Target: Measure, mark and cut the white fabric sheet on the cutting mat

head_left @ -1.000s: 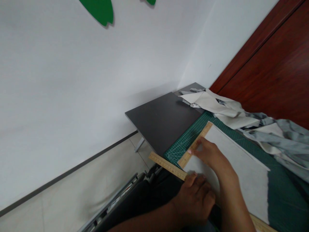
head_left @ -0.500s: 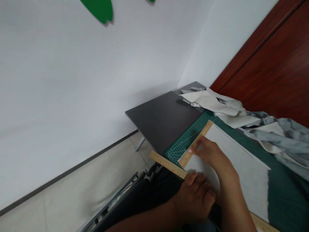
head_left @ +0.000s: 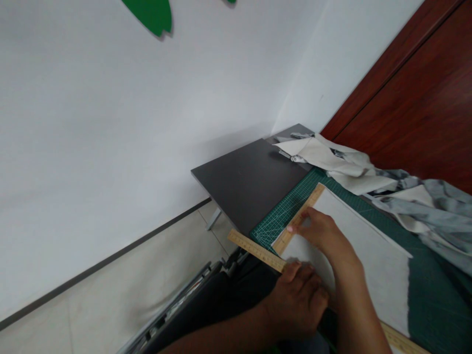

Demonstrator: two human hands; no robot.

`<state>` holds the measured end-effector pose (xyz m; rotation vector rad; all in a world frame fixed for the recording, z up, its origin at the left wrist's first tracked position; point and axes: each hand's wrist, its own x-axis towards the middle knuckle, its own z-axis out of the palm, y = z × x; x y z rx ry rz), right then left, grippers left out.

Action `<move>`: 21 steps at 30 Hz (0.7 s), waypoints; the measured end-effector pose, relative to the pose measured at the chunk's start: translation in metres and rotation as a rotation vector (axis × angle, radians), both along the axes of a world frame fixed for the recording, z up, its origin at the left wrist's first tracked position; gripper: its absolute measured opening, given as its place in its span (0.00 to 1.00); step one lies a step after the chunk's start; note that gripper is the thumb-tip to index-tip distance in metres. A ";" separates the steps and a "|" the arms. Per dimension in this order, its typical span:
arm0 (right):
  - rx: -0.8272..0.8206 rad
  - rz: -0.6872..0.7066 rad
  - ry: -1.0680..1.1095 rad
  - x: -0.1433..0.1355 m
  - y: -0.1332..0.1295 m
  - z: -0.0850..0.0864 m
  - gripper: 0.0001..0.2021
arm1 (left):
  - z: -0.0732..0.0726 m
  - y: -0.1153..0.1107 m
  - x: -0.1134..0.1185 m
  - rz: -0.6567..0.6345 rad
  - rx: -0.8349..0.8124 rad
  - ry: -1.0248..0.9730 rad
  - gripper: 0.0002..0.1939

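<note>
On the far left, a green shape (head_left: 153,14) stood out on the white wall (head_left: 110,123), above the pale floor (head_left: 92,295). To its right was the dark grey table (head_left: 247,179). A wooden ruler (head_left: 254,250) jutted past the table's near corner, and my left hand (head_left: 300,300) was closed around it, fingers curled in. A second wooden ruler (head_left: 316,194) lay on the white sheet (head_left: 376,265), along its left edge. My right hand (head_left: 317,228) was partly open, thumb and fingertips pressed onto that ruler with the palm arched over the sheet. The sheet rested on the green cutting mat (head_left: 431,295); I couldn't tell whether it was cloth or paper. A strip of wood (head_left: 400,339) showed at its lower edge, though I couldn't tell whether it belonged to the ruler in my left hand. Beyond the sheet, crumpled white and grey cloth (head_left: 346,169) stretched rightward over the mat's far edge, beside the reddish-brown door (head_left: 424,108).
</note>
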<state>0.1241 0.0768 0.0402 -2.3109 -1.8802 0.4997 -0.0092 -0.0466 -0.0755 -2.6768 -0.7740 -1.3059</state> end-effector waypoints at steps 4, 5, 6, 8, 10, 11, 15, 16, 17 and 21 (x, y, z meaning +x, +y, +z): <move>-0.007 0.002 -0.012 -0.001 0.000 0.002 0.18 | 0.001 0.000 0.000 0.003 0.004 -0.003 0.08; -0.008 0.000 -0.018 -0.002 0.000 0.002 0.18 | 0.002 0.000 0.000 0.000 0.006 -0.020 0.08; -0.007 0.000 -0.024 -0.002 -0.001 0.002 0.19 | 0.002 0.001 0.000 -0.001 0.008 -0.038 0.08; -0.016 -0.005 -0.036 -0.001 0.000 0.002 0.20 | 0.002 0.001 0.000 0.003 0.008 -0.047 0.08; -0.023 -0.003 -0.034 0.001 0.000 0.001 0.21 | 0.002 0.000 0.000 0.007 0.005 -0.024 0.08; -0.022 -0.003 -0.028 0.001 0.000 0.000 0.21 | 0.002 0.000 0.000 0.004 0.002 -0.008 0.08; 0.001 0.004 -0.015 0.002 0.000 0.000 0.19 | 0.001 0.000 -0.001 -0.001 0.007 -0.003 0.08; 0.005 0.007 -0.016 0.001 -0.001 0.000 0.19 | 0.001 0.000 -0.001 0.002 0.010 -0.011 0.08; 0.009 0.010 -0.020 0.000 -0.001 0.001 0.19 | 0.002 0.000 -0.001 0.007 0.013 -0.018 0.08; 0.008 0.001 -0.046 -0.003 -0.002 0.004 0.18 | 0.005 0.001 -0.002 0.007 0.033 -0.057 0.07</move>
